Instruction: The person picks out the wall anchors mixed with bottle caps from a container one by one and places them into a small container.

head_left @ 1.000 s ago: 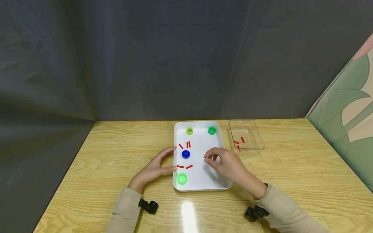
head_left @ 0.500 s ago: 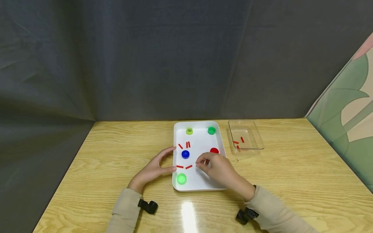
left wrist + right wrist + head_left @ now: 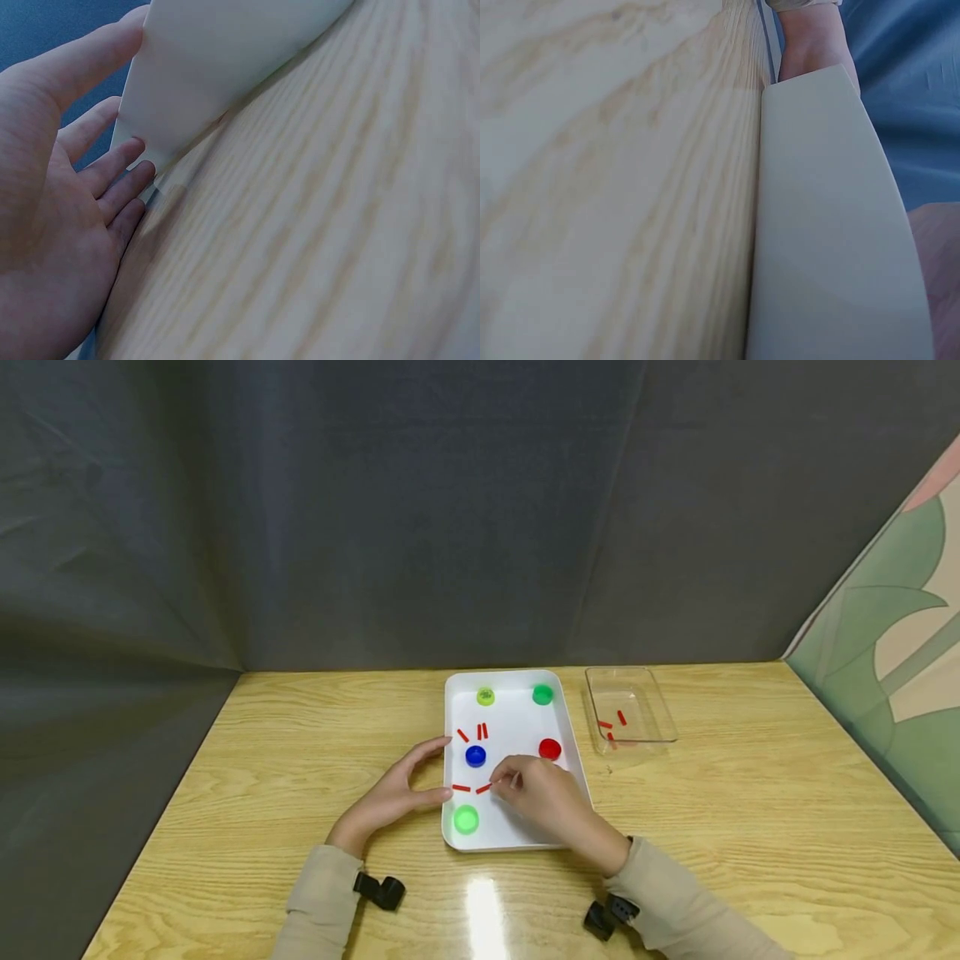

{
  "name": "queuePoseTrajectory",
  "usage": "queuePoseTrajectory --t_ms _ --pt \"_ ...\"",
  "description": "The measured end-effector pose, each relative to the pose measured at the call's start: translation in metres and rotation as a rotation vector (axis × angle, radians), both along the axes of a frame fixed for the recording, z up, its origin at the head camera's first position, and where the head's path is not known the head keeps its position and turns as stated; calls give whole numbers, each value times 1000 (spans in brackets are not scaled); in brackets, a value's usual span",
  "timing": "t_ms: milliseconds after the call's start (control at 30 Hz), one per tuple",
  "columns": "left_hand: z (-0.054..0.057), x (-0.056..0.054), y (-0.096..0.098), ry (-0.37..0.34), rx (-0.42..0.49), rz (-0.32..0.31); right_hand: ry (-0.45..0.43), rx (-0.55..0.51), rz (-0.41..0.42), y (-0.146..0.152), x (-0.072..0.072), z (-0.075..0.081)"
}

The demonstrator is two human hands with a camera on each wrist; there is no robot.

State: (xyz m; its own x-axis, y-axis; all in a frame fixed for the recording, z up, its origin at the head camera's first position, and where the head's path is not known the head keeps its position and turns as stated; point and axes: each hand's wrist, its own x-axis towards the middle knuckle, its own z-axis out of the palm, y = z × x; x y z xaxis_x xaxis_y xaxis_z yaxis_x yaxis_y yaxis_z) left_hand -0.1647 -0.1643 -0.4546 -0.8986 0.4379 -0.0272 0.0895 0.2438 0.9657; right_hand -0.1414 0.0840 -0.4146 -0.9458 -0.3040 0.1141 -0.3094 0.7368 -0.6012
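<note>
A white tray point(image 3: 517, 714) lies on the table, its outer wall point(image 3: 202, 60) close up in the left wrist view. My left hand point(image 3: 390, 795) touches its left rim, thumb and fingers spread. My right hand point(image 3: 547, 797) is over the lower middle of the tray, thumb and forefinger tips right at the right end of a short red stick point(image 3: 483, 789). I cannot tell whether they pinch it. Another red stick point(image 3: 461, 788) lies just left of it, and several more lie above a blue bottle cap point(image 3: 476, 756). The right wrist view hides the fingertips behind the tray wall point(image 3: 825, 217).
In the tray are also a light green cap point(image 3: 466, 819), a red cap point(image 3: 550, 749), a yellow-green cap point(image 3: 486, 696) and a dark green cap point(image 3: 543, 694). A clear plastic box point(image 3: 645, 710) with red sticks stands to the right. A dark curtain point(image 3: 450, 527) hangs behind.
My right hand has moved left and slightly down across the tray to the red stick, uncovering the red cap. My left hand stays at the rim.
</note>
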Motion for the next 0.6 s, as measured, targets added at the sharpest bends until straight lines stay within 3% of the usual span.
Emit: queuePoseTrajectory --t_ms 600 --pt "0 -1 0 5 -2 -2 -51 18 25 -10 -9 -12"
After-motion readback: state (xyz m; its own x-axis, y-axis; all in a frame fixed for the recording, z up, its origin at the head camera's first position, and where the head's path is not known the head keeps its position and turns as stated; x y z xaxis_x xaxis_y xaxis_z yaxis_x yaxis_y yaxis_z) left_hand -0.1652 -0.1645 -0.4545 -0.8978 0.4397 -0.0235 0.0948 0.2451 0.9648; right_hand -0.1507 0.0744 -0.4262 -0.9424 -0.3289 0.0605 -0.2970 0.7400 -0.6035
